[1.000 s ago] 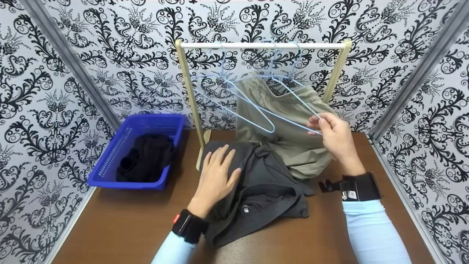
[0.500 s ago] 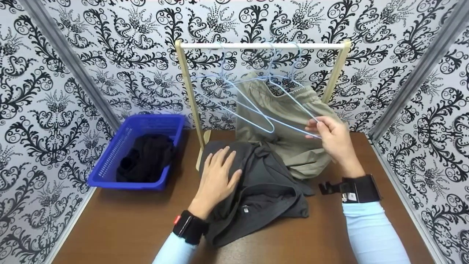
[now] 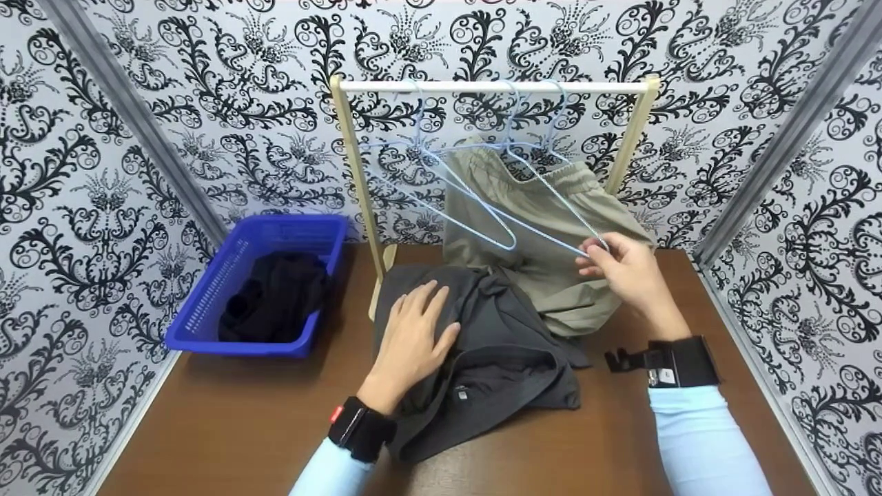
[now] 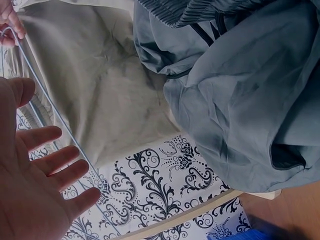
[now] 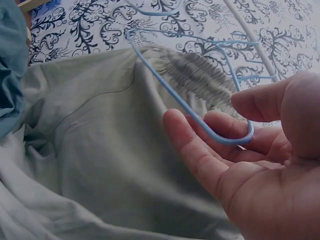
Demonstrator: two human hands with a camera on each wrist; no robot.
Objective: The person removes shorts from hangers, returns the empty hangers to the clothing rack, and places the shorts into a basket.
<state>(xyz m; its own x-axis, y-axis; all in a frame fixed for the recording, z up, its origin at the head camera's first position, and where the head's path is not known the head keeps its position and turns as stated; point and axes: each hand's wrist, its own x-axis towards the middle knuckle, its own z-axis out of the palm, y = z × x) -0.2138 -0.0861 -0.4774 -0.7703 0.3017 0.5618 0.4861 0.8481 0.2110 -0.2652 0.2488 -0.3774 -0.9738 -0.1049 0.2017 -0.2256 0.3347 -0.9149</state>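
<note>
My right hand [image 3: 628, 272] holds the lower right corner of a light blue wire hanger [image 3: 559, 198] between thumb and fingers. In the right wrist view the corner of this hanger [image 5: 172, 92] loops around a bent finger. The hanger hooks on the rack's white rail [image 3: 455, 86]. My left hand [image 3: 411, 341] lies over dark grey pants [image 3: 496, 310], palm down, fingers extended and slightly spread. In the left wrist view, the grey pants [image 4: 230, 100] show a gathered waistband and dark cords. Behind the held hanger, khaki pants [image 3: 544, 227] with an elastic waist hang on another hanger.
Another blue hanger [image 3: 475, 238] hangs bare at the rail's left. The rack's wooden posts [image 3: 358, 176] stand on a brown table [image 3: 262, 427]. Left of the rack is a blue plastic basket [image 3: 241, 348] with black clothing [image 3: 282, 296] inside. Patterned walls [image 3: 124, 227] enclose the table.
My right hand has moved slightly downward with the hanger's corner, tilting the hanger further down. My left hand has shifted a little right on the grey pants.
</note>
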